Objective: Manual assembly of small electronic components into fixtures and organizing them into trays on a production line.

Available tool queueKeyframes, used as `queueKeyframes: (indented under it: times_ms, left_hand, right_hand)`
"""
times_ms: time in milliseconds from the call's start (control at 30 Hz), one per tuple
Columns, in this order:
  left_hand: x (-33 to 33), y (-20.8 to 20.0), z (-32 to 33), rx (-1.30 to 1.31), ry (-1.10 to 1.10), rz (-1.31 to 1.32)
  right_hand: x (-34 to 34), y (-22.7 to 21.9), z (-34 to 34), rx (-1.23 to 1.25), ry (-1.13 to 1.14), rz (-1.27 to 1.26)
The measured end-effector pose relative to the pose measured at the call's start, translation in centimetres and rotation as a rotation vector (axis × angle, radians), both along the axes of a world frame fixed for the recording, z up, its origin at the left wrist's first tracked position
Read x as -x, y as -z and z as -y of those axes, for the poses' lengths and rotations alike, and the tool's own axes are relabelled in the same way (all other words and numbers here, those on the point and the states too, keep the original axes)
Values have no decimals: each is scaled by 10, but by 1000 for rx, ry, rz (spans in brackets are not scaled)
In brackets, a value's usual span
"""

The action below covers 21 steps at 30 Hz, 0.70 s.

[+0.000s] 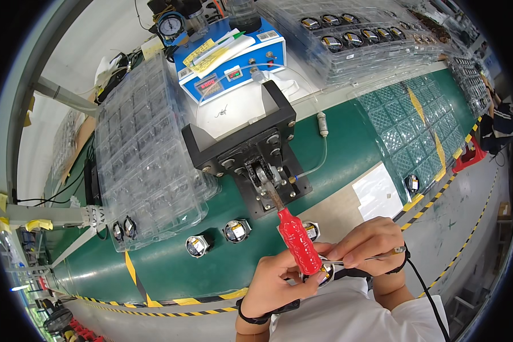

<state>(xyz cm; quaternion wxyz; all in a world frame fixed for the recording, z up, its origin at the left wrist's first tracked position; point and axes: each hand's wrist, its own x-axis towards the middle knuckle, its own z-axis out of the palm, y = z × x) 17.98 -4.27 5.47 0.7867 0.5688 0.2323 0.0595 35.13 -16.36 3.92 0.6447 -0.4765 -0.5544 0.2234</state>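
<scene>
My left hand is closed around a small round watch case with a white-and-yellow piece inside, close to my body. The red handle partly hides this case. In my right hand are slim metal tweezers, their tip over the watch case. The red grip of a lever passes in front of my left fingers; whether they touch it I cannot tell. It belongs to a black clamp fixture on the green mat. Beyond my hands stand more such cases.
Stacked clear trays lie at left, with more trays of round parts at back right. A blue control box stands behind the fixture. At right, a clear compartment tray rests beside a white sheet. Striped tape edges the bench.
</scene>
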Motion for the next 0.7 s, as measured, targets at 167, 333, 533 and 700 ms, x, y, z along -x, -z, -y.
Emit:
queueKeyframes:
  times_ms: [167,333,533,700]
  left_hand:
    - [-4,3,2,-123,-24,-65]
    - [2,30,-7,-362,-74,-117]
    - [-1,66,-2,-366,-189,-147]
    - [-8,77,1,-615,-116,-79]
  right_hand:
    - [1,3,-5,124,17,-7]
    - [-1,16,-1,112,88,-166]
    - [-15,24,11,92,165,-209]
    - [-12,20,14,209,192,-359]
